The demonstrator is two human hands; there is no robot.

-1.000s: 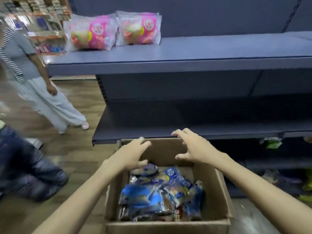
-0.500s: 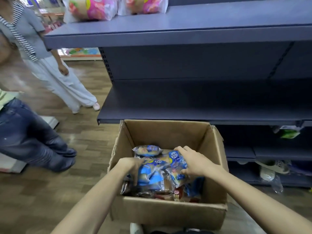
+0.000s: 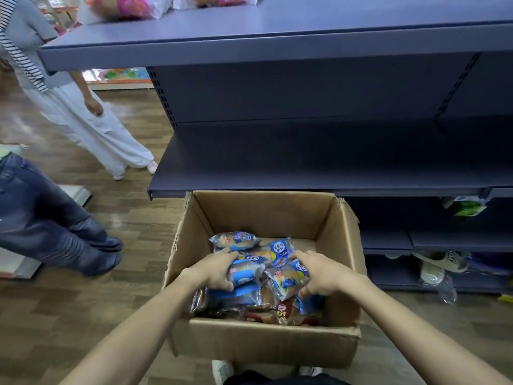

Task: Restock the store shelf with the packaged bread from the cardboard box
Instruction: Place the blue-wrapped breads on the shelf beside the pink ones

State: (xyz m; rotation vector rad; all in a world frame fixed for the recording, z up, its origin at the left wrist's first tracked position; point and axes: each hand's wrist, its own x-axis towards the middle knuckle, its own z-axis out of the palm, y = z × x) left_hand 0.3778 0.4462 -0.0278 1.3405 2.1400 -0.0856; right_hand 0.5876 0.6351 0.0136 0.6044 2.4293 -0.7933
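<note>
A dark blue-grey store shelf [image 3: 277, 34] fills the aisle w/ several tiers; its top tier carries two pink-wrapped bread packs [image 3: 125, 5] at far left, while the middle tier [image 3: 305, 168] lies bare. On the wood-look floor [image 3: 69, 301] in front, touching the middle tier's front edge, sits an open cardboard box [image 3: 263, 340], roughly half full of packaged bread [image 3: 236, 240] in blue-and-clear wrappers, plus a few darker red-brown packs near the front wall. A worker leans over the box, both forearms reaching in. The left hand [image 3: 215, 270] is wrapped around a blue-wrapped bun [image 3: 245, 273], fingers curled over its left end. The right hand [image 3: 319, 275] is clamped on a second bun pack [image 3: 287, 280], thumb at its lower corner, fingers spread across neighbouring packs. Two bystanders stand at left: one in a striped top and white trousers [image 3: 91, 129], another in dark jeans [image 3: 50, 220] closer in. Lower-right tiers hold a green pack [image 3: 467, 208], shoes [image 3: 441, 261] and a clear bottle [image 3: 447, 291], too dim to tell more.
</note>
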